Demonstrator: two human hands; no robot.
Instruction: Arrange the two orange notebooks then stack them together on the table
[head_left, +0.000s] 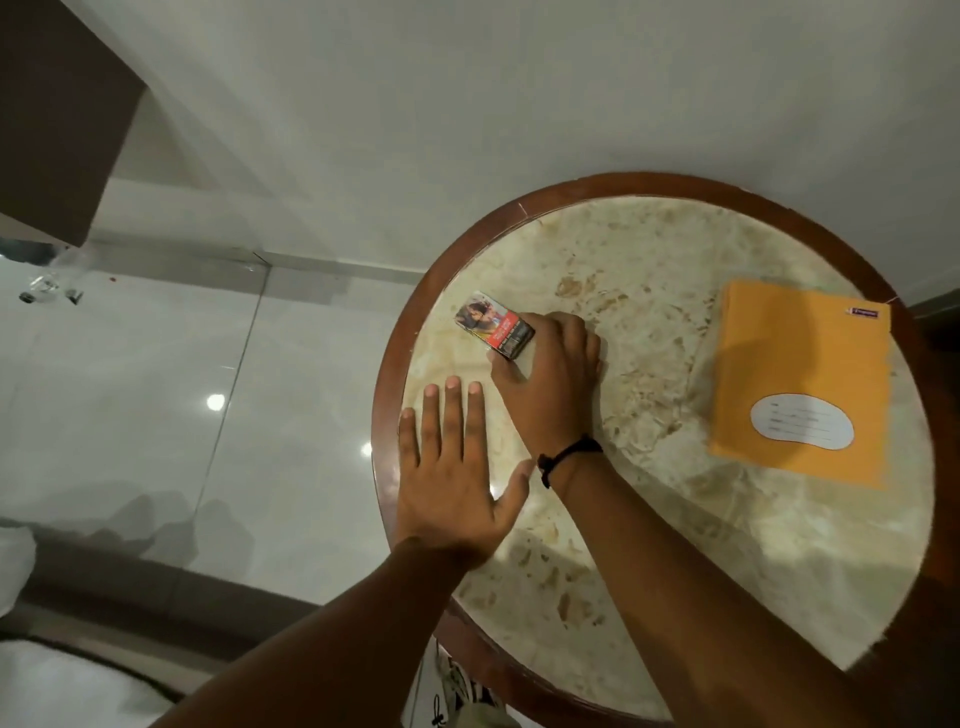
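An orange notebook (802, 382) with a white oval label lies flat at the right side of the round table (644, 447); whether a second one lies under it I cannot tell. My right hand (550, 374) is across the table at its left side, fingers closed on a small printed box (494, 326). My left hand (457, 473) hovers flat with fingers apart over the table's left rim, holding nothing. Both hands are well away from the notebook.
The table has a marble top and a dark wooden rim (395, 364). A glossy tiled floor (156, 389) lies to the left, a white wall behind. White bedding (47, 680) shows at the bottom left.
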